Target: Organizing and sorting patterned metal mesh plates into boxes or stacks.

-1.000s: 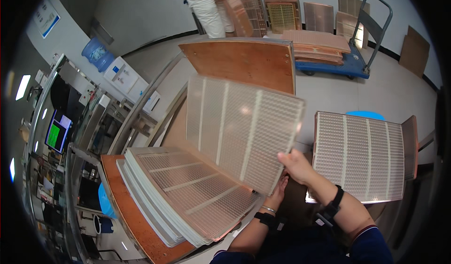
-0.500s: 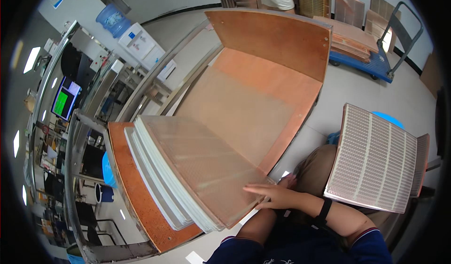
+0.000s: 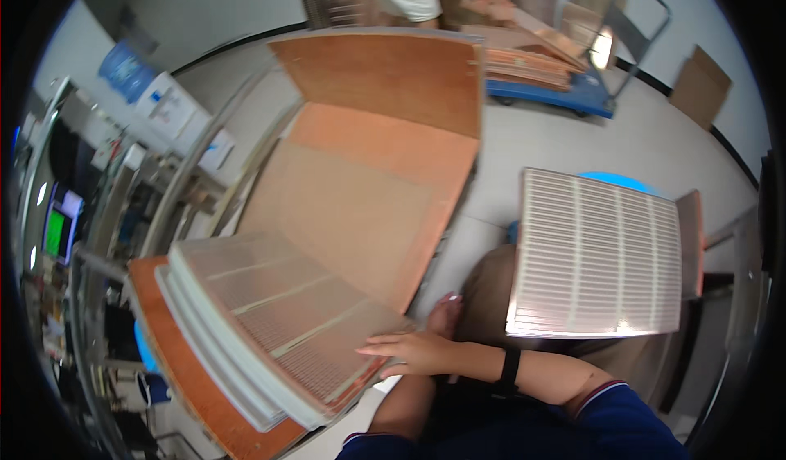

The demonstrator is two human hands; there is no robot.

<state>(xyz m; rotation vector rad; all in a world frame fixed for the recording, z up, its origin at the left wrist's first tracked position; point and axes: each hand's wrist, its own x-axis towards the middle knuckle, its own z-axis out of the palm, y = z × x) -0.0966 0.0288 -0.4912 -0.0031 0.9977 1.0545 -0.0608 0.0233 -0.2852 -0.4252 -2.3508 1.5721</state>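
My right hand (image 3: 412, 353), with a black band (image 3: 510, 368) at the wrist, lies at the near corner of a stack. Its fingers are stretched out over the top sheet. That top piece is a copper-coloured patterned panel (image 3: 307, 321) with pale strips, seemingly under translucent film. Thick whitish sheets (image 3: 214, 329) lie below it on an orange-brown board (image 3: 147, 284). My left arm passes beneath the right forearm; my left hand (image 3: 444, 316) shows only partly beyond it, its fingers unclear. On my lap rests another finely patterned panel (image 3: 602, 255) with pale strips, untouched by either hand.
An upright brown board (image 3: 385, 79) backs the metal-framed rack, above a copper-coloured sheet (image 3: 381, 133). A blue flatbed trolley (image 3: 548, 98) carries stacked panels. A person's hand (image 3: 493, 6) handles a panel there. A water dispenser (image 3: 172, 108) stands at the far left.
The whole view has shifted, moving the rack and my hands leftward in the picture. The stack's top panel now shows its strips more clearly. A person's hand has appeared at the trolley.
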